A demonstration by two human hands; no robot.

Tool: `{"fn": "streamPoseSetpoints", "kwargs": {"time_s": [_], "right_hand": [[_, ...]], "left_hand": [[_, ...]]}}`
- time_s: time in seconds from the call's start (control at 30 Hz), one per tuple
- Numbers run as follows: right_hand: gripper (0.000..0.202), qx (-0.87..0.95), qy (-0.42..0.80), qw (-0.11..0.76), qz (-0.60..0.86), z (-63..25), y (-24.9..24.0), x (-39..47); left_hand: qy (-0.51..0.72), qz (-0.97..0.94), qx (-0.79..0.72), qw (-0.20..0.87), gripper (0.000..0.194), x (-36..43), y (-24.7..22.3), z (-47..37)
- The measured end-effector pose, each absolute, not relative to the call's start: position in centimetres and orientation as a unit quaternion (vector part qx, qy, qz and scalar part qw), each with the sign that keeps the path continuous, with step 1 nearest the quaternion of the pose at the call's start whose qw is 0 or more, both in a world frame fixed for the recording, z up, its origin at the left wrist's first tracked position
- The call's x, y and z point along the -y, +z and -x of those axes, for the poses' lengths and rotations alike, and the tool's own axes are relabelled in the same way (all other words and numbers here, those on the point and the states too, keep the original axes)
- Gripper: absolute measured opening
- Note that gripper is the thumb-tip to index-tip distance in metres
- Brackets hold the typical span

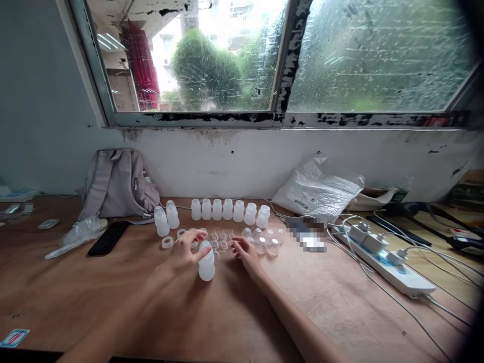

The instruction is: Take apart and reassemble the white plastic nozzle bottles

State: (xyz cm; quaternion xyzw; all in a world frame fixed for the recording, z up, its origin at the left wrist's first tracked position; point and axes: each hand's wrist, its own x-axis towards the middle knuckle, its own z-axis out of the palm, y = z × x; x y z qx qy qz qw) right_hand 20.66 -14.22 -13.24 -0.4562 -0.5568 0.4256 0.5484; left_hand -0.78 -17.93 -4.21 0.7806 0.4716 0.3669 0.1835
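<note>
A frosted white baby bottle with a narrower top stands on the table in front of me. My left hand is beside it with the fingers spread; the thumb overlaps the bottle's upper part, and the fingers arch above and behind the top. My right hand has loosely bent fingers, tips apart, at the right edge of a group of clear bottle nipples. Nothing shows between those fingertips. White collar rings lie to the left, some partly hidden behind my left hand. Clear domed caps stand right of my right hand.
Open bottles stand in a row at the back, with two topped bottles to their left. Around them are a phone, a plastic bag, a backpack, a silvery pouch and a power strip with cables.
</note>
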Motion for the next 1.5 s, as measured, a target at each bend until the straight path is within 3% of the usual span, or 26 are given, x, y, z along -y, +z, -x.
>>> {"fn": "streamPoseSetpoints", "kwargs": {"time_s": [0.13,0.43,0.6,0.93,1.5], "right_hand": [[0.032,0.537,0.448,0.555,0.45,-20.7,-14.6,14.1],[0.029,0.569,0.417,0.528,0.472,-20.6,-14.9,14.1],[0.03,0.595,0.381,0.512,0.489,-20.4,-15.0,14.1],[0.029,0.615,0.355,0.499,0.497,-20.4,-14.9,14.3],[0.02,0.638,0.31,0.485,0.511,-20.2,-14.2,14.5]], "left_hand": [[0.285,-0.814,-0.475,0.176,0.026,16.0,-1.0,1.2],[0.247,-0.789,-0.562,-0.002,0.034,6.5,2.9,4.0],[0.177,-0.757,-0.626,-0.054,0.033,2.4,1.8,4.8],[0.153,-0.707,-0.687,-0.071,0.033,-0.8,-1.7,5.2],[0.182,-0.73,-0.648,-0.118,0.036,0.8,-2.4,4.2]]}}
